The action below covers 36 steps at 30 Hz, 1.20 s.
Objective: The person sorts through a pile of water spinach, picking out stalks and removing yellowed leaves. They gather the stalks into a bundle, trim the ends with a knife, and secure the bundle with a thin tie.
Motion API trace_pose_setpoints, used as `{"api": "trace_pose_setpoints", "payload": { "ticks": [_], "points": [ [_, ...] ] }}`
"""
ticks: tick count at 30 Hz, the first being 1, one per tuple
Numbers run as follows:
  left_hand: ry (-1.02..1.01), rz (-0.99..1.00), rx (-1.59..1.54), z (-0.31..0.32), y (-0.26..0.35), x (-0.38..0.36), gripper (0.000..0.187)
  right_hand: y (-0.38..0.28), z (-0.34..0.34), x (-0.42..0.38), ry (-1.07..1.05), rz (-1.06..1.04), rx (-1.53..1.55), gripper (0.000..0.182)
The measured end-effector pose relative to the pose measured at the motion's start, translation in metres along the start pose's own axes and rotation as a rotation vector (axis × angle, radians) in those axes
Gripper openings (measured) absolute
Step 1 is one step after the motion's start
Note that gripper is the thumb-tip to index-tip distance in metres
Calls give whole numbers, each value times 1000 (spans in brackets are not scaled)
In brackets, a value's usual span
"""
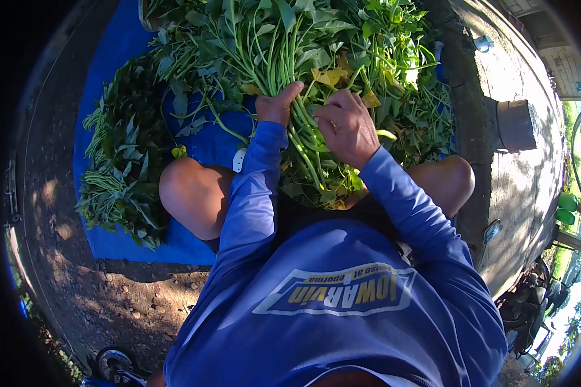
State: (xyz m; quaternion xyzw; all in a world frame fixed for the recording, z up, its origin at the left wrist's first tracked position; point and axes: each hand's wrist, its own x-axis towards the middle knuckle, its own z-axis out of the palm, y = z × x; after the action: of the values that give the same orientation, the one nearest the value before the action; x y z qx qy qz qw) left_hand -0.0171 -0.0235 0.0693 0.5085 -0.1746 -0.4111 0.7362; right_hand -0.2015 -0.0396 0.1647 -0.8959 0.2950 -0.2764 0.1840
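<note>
My left hand point(277, 107) is wrapped round a thick bunch of leafy green stems point(281, 61), its thumb lying across them. The leaves fan out away from me and the stem ends point(308, 158) point back between my knees. Just right of the bunch, my right hand point(348, 127) is closed, thumb and fingers drawn together beside the stems. What it pinches, if anything, is hidden. Yellowed leaves point(329, 77) show behind my right hand. A big loose heap of the same greens point(407, 109) spreads beyond and to the right of both hands.
A blue tarp point(197, 138) lies under the greens. Stacked bundles of greens point(122, 151) stand at its left. Right of it runs a concrete ledge point(471, 122) with a brown container point(516, 126). Bare soil point(129, 303) borders the tarp; a wheel point(113, 362) shows at lower left.
</note>
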Motion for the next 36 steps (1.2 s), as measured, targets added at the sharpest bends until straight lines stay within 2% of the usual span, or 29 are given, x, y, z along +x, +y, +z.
{"api": "trace_pose_setpoints", "payload": {
  "ticks": [2, 4, 6, 8, 12, 14, 17, 20, 25, 31, 36],
  "points": [
    [17, 29, -6, -5, 7, 1, 39, 24, -34, 12, 185, 51, 37, 15],
    [20, 88, 17, -9, 14, 0, 39, 57, -66, 17, 264, 370, 210, 15],
    [-10, 76, 48, -14, 21, 3, 43, 78, -98, 19, 259, 382, -101, 19],
    [-51, 124, 50, -13, 27, 5, 47, 78, -113, 12, 206, 356, -87, 18],
    [-47, 127, 57, -10, 37, 3, 41, 16, -107, -7, -197, 245, 247, 19],
    [-51, 145, -4, -6, 35, 3, 42, 9, -96, -19, -385, 318, 338, 25],
    [-32, 160, -29, -8, 36, 3, 42, 11, -92, -30, -511, 311, 275, 28],
    [23, 153, 11, -10, 37, 3, 45, 18, -80, -49, -378, 282, 394, 31],
    [91, 175, -41, -8, 32, 5, 49, 7, -75, -58, -320, 591, 466, 27],
    [120, 230, -57, -3, 36, 3, 55, 8, -59, -67, -213, 565, 434, 25],
    [158, 232, -49, 7, 41, -5, 57, 4, -38, -62, -371, 496, 180, 31]
  ]
}}
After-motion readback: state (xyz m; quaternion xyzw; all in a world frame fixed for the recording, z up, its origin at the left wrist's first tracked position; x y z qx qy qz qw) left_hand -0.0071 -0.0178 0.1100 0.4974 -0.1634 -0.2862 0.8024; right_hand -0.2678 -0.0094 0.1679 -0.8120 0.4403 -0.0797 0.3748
